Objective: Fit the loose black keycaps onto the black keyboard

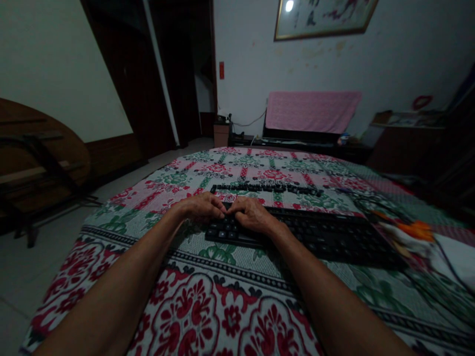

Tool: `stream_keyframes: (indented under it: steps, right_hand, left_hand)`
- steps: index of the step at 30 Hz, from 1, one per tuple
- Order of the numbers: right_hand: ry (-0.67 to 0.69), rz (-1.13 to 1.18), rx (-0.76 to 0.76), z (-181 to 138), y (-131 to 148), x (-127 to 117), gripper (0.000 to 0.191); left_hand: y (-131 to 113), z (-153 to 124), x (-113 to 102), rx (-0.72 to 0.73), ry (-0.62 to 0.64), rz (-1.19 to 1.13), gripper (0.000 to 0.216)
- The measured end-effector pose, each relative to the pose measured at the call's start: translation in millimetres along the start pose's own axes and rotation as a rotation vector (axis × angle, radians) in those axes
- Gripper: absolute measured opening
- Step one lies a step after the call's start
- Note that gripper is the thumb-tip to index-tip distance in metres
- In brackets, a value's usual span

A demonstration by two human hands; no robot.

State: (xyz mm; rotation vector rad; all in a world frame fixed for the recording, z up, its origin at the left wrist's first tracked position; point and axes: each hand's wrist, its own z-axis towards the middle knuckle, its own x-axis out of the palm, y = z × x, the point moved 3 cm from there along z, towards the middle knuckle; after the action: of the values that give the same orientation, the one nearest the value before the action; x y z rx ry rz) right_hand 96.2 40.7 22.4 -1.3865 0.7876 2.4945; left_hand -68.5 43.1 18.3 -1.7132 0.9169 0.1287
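A black keyboard [319,237] lies on a table covered with a red, green and white floral cloth [208,306]. My left hand [202,206] and my right hand [252,215] meet over the keyboard's left end, fingers curled and pinched together at its upper edge. What the fingertips hold is too small and dark to make out. Beyond the hands, a row of loose black keycaps [265,188] lies on the cloth.
A tangle of dark cable and an orange and white object [411,232] sit at the right of the keyboard. A folded wooden table [37,158] leans at the left wall. A pink cloth [311,111] covers something on a low cabinet at the back.
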Motion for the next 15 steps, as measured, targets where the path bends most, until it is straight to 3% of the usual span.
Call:
stream_keyframes:
  steps: [7, 15]
  right_hand:
    - [-0.015, -0.01, 0.007, -0.2, 2.2, -0.7, 0.037]
    - [-0.015, -0.011, -0.014, -0.4, 2.0, 0.8, 0.035]
  left_hand:
    - [-8.1, -3.4, 4.6, -0.022, -0.099, 0.029, 0.028]
    - [-5.8, -1.7, 3.5, -0.025, -0.052, 0.013, 0.03]
